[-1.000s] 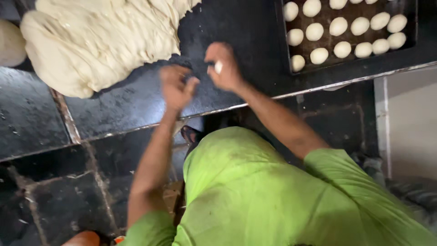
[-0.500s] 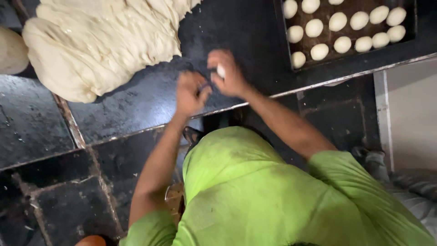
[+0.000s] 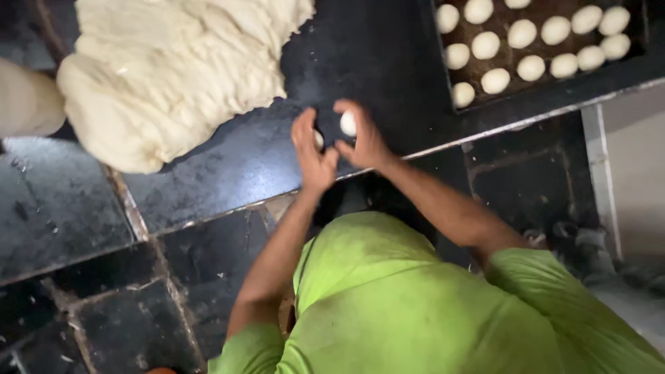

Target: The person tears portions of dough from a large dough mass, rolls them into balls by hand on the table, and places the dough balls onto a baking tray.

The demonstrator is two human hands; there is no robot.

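Note:
My left hand [image 3: 312,149] and my right hand [image 3: 361,138] are close together, heels nearly touching, over the black stone counter [image 3: 374,62] near its front edge. A small white dough ball [image 3: 348,123] sits in the fingers of my right hand. A second small piece of dough [image 3: 318,139] shows in the curled fingers of my left hand. A large pale mass of dough [image 3: 173,69] lies on the counter up and to the left of both hands.
A dark tray [image 3: 485,97] at the upper right holds several round dough balls [image 3: 521,33]. Another pale rounded lump [image 3: 28,104] sits at the left edge. Dark tiled floor [image 3: 104,291] lies below the counter, with a light wall [image 3: 630,173] to the right.
My left hand has moved right and closed up against my right hand. A dough piece now shows in each hand, where before only the right hand showed one.

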